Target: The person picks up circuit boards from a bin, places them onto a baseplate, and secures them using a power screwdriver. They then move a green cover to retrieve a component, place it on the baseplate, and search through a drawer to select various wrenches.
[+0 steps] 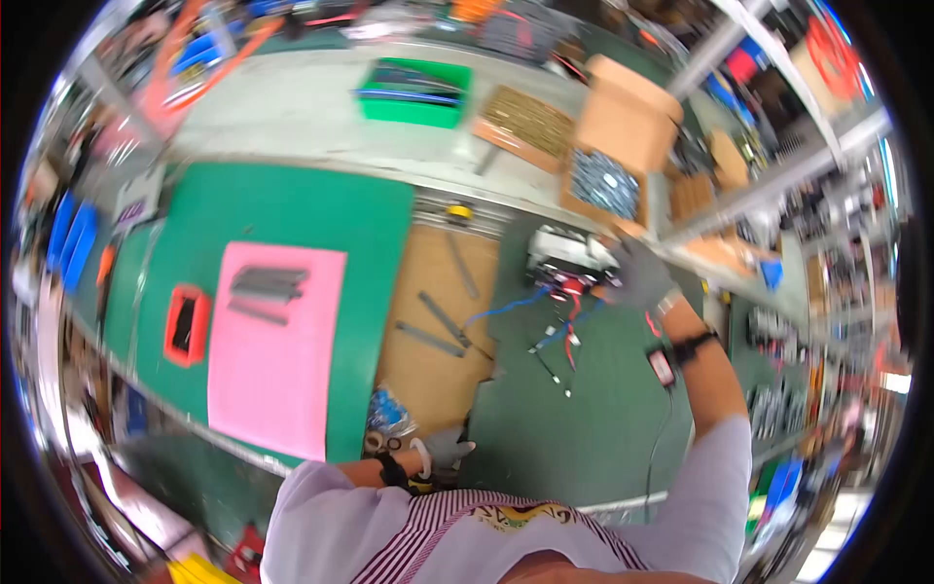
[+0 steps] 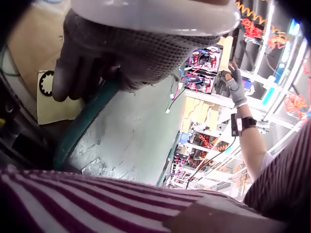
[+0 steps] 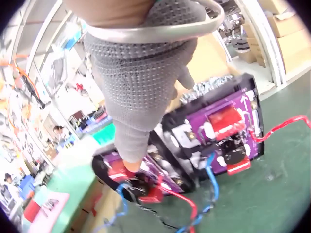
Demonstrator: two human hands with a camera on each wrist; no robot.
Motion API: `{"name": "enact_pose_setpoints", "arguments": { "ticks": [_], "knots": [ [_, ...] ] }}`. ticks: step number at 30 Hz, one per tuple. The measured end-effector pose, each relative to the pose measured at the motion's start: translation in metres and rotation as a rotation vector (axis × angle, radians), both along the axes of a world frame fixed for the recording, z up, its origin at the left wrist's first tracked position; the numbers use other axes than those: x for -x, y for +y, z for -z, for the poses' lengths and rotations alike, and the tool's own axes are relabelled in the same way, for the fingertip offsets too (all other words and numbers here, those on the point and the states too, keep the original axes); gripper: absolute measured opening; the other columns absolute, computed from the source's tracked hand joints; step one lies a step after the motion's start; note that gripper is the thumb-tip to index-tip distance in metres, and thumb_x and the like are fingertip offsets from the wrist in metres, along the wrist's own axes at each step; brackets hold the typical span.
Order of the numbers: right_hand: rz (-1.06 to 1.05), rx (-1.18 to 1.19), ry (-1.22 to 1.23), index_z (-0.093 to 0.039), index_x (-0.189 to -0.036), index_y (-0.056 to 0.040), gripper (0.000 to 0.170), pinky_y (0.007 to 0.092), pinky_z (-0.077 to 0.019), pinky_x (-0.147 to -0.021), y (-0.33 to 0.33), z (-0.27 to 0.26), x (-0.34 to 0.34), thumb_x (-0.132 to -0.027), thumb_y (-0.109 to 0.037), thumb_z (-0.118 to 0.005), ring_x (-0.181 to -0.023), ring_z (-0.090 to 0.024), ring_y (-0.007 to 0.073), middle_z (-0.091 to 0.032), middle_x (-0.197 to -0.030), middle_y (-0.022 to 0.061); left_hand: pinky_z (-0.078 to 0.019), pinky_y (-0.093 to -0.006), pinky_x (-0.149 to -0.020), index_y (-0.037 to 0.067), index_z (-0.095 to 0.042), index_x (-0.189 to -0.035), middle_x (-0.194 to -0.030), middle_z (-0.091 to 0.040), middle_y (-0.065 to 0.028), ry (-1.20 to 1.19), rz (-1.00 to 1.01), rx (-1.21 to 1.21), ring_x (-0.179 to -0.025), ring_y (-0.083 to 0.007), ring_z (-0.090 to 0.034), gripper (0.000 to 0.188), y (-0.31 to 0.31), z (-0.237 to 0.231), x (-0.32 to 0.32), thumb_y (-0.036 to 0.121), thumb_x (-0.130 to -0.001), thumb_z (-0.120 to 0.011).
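Observation:
A pair of black-framed modules [image 3: 214, 128] with purple boards, red blocks and red, blue and black wires stands on the dark green mat. In the head view the modules [image 1: 567, 255] show white tops. My right hand [image 1: 642, 277], in a grey glove with bare fingertips, is at their right end, thumb and fingers apart. In the right wrist view one fingertip of the right hand [image 3: 141, 102] overlaps the left module's red block. My gloved left hand [image 1: 448, 450] is low at the table's near edge, fingers loosely bent, and the left wrist view shows it over the green rim [image 2: 92, 119].
Behind the modules is an open cardboard box [image 1: 632, 117] of small metal parts, beside a tray of brass-coloured pieces [image 1: 525, 119] and a green bin [image 1: 413, 109]. Grey strips lie on brown cardboard [image 1: 438, 380] and a pink sheet [image 1: 277, 380], with an orange-red tray [image 1: 201, 326] to its left.

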State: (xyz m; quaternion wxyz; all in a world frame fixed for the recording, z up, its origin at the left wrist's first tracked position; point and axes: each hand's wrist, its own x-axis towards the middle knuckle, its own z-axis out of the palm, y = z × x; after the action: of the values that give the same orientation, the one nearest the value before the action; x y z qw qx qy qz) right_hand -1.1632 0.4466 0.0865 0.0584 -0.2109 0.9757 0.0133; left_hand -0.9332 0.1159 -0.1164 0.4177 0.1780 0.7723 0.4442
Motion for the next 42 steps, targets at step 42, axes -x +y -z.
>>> {"name": "enact_pose_setpoints", "arguments": {
  "ticks": [42],
  "knots": [
    [0.663, 0.517, -0.425, -0.052, -0.11, -0.0011, 0.04, 0.0316, -0.0484, -0.066, -0.415, -0.015, -0.231, -0.074, -0.019, -0.051, -0.076, -0.063, 0.021, -0.063, -0.082, 0.0104, -0.0398, -0.0437, -0.089, 0.013, -0.038, -0.126, -0.126, -0.046, -0.0086, 0.002, -1.611, -0.253, -0.108, -0.0284, -0.048, 0.039, -0.803, 0.005, 0.36, 0.029, -0.091, -0.038]
  ]
}}
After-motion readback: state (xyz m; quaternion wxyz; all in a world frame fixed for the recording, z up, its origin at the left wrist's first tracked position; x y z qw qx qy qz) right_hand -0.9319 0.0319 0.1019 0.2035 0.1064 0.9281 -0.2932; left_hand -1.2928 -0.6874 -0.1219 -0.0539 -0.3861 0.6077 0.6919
